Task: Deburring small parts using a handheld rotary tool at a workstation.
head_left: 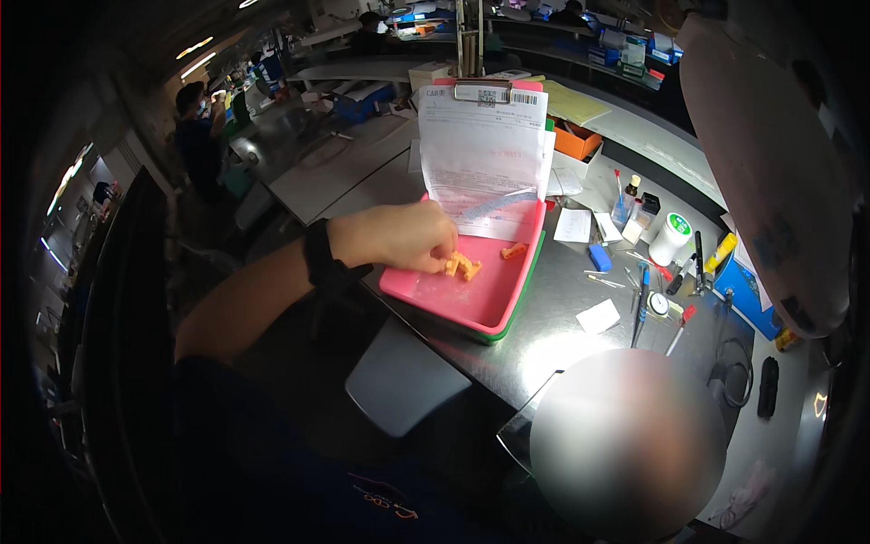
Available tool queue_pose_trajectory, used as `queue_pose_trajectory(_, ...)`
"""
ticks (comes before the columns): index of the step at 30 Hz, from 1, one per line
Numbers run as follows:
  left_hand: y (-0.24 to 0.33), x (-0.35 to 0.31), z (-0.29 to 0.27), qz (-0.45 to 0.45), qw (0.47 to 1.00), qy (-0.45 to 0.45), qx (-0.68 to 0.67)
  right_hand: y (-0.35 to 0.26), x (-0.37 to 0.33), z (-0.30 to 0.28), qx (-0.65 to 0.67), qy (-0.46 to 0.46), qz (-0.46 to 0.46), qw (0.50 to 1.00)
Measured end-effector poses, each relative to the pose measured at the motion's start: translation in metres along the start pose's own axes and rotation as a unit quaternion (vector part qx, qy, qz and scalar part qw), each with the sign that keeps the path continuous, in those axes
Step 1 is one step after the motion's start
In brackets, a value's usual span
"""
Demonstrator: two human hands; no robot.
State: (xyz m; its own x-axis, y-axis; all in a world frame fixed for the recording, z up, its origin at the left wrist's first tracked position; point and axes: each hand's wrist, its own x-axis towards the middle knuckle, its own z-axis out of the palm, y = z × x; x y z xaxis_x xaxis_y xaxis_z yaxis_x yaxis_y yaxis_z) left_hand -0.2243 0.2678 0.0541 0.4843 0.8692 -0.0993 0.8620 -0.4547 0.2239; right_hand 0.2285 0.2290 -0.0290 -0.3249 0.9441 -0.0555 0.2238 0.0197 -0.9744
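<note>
My left hand [412, 238], with a dark band on the wrist, reaches in from the left over a pink tray [421, 288]. Its fingers are closed in a pinch at a small yellow-orange piece [465, 267] that looks like a toothed dental cast. The fingertips partly cover its left end. A second, smaller orange piece [515, 251] lies near the tray's right wall. At the tray's back stands a clipboard with a printed sheet [480, 136], and a grey-blue clear strip [498, 205] crosses its lower part. My right hand does not show; a round blurred patch hides the lower right.
Beneath the pink tray is a green one [521, 304] on the metal bench. To the right lie a white jar [670, 238], a blue block [599, 257], a round dial [659, 304], a paper slip [598, 316] and several thin tools. A pale lamp-like shape [761, 181] overhangs the right side.
</note>
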Motion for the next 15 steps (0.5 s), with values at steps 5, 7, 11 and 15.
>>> queue_pose_trajectory(5,0.013,-0.021,-0.027,0.039,0.989,0.146,-0.001,-0.019,0.001,-0.013,0.017,0.025,-0.015,0.999)
queue_pose_trajectory(7,0.027,-0.035,-0.033,-0.012,0.972,0.229,-0.04,-0.039,-0.003,-0.029,-0.019,0.033,-0.045,0.998)
queue_pose_trajectory(11,0.038,-0.07,-0.018,-0.032,0.937,0.345,-0.044,-0.088,-0.005,-0.073,-0.134,0.117,-0.111,0.978)
queue_pose_trajectory(15,0.048,-0.07,0.012,-0.063,0.892,0.42,-0.155,-0.143,-0.003,-0.059,-0.308,0.1,-0.118,0.939)
